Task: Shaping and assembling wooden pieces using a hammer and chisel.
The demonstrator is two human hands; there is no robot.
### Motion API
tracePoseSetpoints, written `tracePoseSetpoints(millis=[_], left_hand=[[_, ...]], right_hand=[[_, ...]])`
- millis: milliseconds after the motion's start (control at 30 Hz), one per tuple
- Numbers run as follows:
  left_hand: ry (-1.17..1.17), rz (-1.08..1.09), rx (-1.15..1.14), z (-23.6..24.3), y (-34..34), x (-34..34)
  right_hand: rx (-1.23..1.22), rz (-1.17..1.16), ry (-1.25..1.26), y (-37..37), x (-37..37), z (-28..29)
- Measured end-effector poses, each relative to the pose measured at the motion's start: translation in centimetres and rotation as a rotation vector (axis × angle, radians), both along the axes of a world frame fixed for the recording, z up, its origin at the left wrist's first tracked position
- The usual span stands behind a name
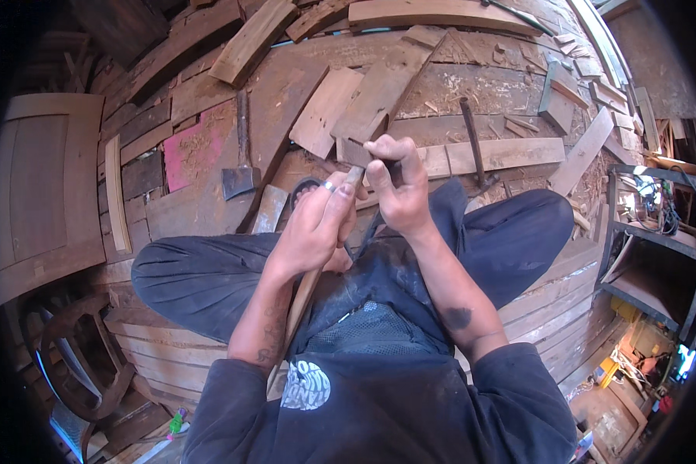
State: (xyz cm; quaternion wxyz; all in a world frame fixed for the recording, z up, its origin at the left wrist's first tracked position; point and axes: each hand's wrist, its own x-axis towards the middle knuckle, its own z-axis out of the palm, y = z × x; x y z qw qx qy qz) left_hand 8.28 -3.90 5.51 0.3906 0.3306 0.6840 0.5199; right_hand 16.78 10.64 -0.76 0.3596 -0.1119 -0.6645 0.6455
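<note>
Both forearms up: L hand (pixel 315 224) clamped wood strip (pixel 305 290) steady, R hand (pixel 398 182) pinched small tool (pixel 390 164) against its tip.

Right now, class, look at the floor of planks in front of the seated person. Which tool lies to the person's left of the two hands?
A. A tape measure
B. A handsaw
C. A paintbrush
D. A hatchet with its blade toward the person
D: the hatchet lies on the planks to the left of the left hand and right hand, its broad blade nearest the person.
</note>
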Motion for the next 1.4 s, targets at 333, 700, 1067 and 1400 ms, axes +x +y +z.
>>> tracePoseSetpoints(millis=[333,700,1067,1400], left_hand=[[-0.147,0.058,-0.003,1.2,-0.4,-0.4],[-0.181,0.049,0.109,1.7,-0.7,-1.0],[-0.17,0.129,0.113,0.0,-0.9,-0.6],[-0.321,0.268,0.166,0.0,-0.8,-0.4]], right_hand=[[-0.209,-0.015,-0.021,2.4,0.3,-1.0],[-0.231,0.093,-0.02,1.2,1.0,-1.0],[-0.054,0.065,-0.016,-1.0,0.0,-0.3],[0.07,-0.026,-0.03,-0.6,-0.1,-1.6]])
